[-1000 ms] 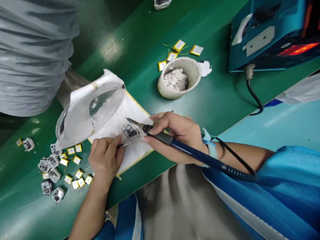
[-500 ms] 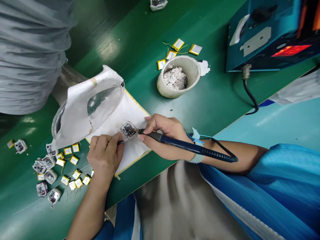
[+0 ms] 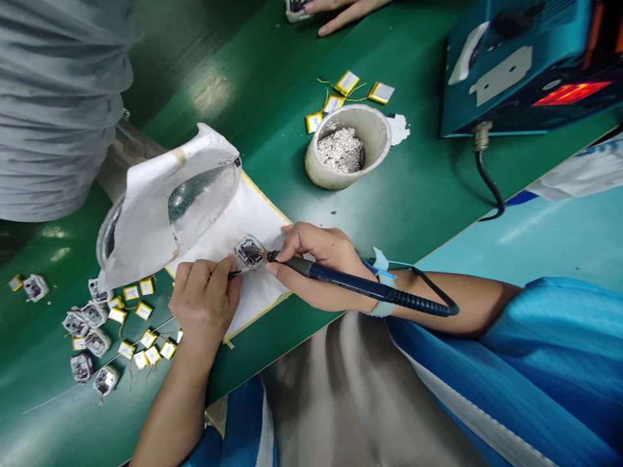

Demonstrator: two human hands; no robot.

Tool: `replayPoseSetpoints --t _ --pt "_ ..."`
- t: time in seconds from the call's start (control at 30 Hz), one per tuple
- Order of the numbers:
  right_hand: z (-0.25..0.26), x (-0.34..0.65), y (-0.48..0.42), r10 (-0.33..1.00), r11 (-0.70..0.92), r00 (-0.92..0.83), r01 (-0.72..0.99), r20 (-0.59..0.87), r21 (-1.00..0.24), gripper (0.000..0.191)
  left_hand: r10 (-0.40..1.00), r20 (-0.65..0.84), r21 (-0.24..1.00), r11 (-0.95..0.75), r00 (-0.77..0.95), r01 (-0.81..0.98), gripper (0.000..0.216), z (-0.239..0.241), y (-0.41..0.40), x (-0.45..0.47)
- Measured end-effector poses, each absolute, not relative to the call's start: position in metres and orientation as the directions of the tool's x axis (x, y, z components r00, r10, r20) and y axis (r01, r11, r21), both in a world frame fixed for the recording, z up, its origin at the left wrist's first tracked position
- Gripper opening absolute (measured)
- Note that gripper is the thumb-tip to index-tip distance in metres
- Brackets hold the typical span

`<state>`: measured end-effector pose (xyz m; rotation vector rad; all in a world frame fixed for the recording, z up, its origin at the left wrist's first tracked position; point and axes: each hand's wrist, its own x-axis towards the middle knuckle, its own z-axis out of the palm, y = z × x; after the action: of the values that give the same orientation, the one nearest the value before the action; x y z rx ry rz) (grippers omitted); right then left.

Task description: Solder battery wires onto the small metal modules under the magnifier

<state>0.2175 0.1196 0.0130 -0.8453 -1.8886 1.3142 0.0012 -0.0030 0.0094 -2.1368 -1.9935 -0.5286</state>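
A small white-cased circuit board (image 3: 250, 251) lies on the white sheet (image 3: 263, 220). My right hand (image 3: 326, 266) is closed like a pen grip around a soldering iron (image 3: 345, 277), its tip over the board. To the board's left, my left hand (image 3: 204, 295) pinches a pair of thin tweezers (image 3: 235, 274); most of the tool is hidden by the fingers, and its point reaches toward the board's near edge.
A clear lens in a white-covered frame (image 3: 204, 194) stands over the sheet. Behind sit a cup of solder bits (image 3: 316, 163), several yellow batteries (image 3: 381, 93) and a soldering station (image 3: 511, 84). Opened casings (image 3: 97, 342) lie left. Another person's hand (image 3: 348, 11) is at the top.
Another person's hand has come in at the top, onto the white casing there. My hands, the iron and the board stay almost in place; the view has shifted slightly.
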Motion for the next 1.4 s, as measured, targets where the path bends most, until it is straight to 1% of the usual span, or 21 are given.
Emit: replayPoseSetpoints --t 0.2,0.37,0.47,0.53,0.63,0.67,0.7,0.8,0.87,0.9,0.97,1.07,1.17,1.23,1.27,1.3,1.33,1.4 --pt "0.011 0.217 0.119 0.794 0.312 -0.571 0.086 0.210 -0.946 0.016 0.932 0.359 0.092 -0.085 0.047 0.992 0.016 0.010 -0.003 0.003" --pt "0.011 0.217 0.120 0.800 0.320 -0.564 0.110 0.206 -0.941 0.016 0.931 0.365 0.115 -0.075 0.028 0.990 0.020 0.008 -0.003 0.000" --pt "0.011 0.218 0.119 0.794 0.335 -0.565 0.099 0.224 -0.937 0.016 0.929 0.367 0.122 -0.087 0.036 0.989 0.017 0.013 -0.003 0.007" --pt "0.012 0.221 0.118 0.804 0.344 -0.541 0.087 0.246 -0.935 0.017 0.944 0.326 0.138 -0.110 0.059 0.984 0.014 0.022 -0.008 0.018" --pt "0.012 0.228 0.117 0.828 0.368 -0.486 0.092 0.281 -0.925 0.018 0.972 0.217 0.197 -0.135 0.091 0.971 0.015 0.037 -0.024 0.029" --pt "0.012 0.229 0.117 0.825 0.388 -0.478 0.089 0.302 -0.917 0.019 0.981 0.183 0.219 -0.107 0.067 0.970 0.015 0.042 -0.032 0.029" --pt "0.012 0.231 0.118 0.812 0.415 -0.479 0.071 0.334 -0.907 0.019 0.987 0.163 0.231 -0.046 0.008 0.972 0.013 0.047 -0.040 0.026" --pt "0.010 0.233 0.119 0.743 0.506 -0.491 -0.031 0.454 -0.862 0.021 0.950 0.126 0.208 0.258 -0.287 0.944 0.007 0.057 -0.067 0.000" --pt "0.009 0.232 0.121 0.722 0.528 -0.495 -0.057 0.484 -0.847 0.020 0.891 0.114 0.182 0.416 -0.440 0.891 0.013 0.058 -0.076 -0.020" --pt "0.009 0.232 0.121 0.724 0.525 -0.499 -0.051 0.477 -0.850 0.018 0.869 0.112 0.176 0.460 -0.482 0.871 0.017 0.056 -0.078 -0.029" --pt "0.008 0.231 0.122 0.731 0.512 -0.507 -0.036 0.457 -0.858 0.016 0.853 0.124 0.165 0.487 -0.508 0.858 0.023 0.049 -0.074 -0.038" --pt "0.006 0.230 0.122 0.738 0.493 -0.506 -0.050 0.448 -0.869 0.017 0.868 0.112 0.075 0.479 -0.485 0.875 0.027 0.041 -0.059 -0.036" --pt "0.004 0.231 0.124 0.748 0.470 -0.508 -0.051 0.428 -0.881 0.017 0.877 0.035 -0.095 0.481 -0.480 0.872 0.031 0.044 -0.044 -0.027" --pt "0.003 0.231 0.125 0.752 0.470 -0.498 -0.055 0.432 -0.881 0.018 0.882 -0.010 -0.193 0.461 -0.471 0.866 0.027 0.053 -0.037 -0.022" --pt "0.003 0.230 0.126 0.753 0.476 -0.486 -0.062 0.443 -0.877 0.017 0.892 -0.008 -0.218 0.440 -0.452 0.871 0.023 0.057 -0.034 -0.020" --pt "0.002 0.230 0.127 0.752 0.486 -0.473 -0.072 0.459 -0.871 0.017 0.912 0.011 -0.220 0.403 -0.411 0.889 0.022 0.061 -0.032 -0.018" --pt "0.002 0.229 0.128 0.751 0.496 -0.463 -0.076 0.472 -0.865 0.015 0.938 0.047 -0.195 0.346 -0.344 0.918 0.021 0.063 -0.029 -0.017" --pt "0.002 0.227 0.129 0.749 0.512 -0.449 -0.074 0.487 -0.856 0.014 0.976 0.156 -0.087 0.164 -0.149 0.983 0.022 0.063 -0.022 -0.014"
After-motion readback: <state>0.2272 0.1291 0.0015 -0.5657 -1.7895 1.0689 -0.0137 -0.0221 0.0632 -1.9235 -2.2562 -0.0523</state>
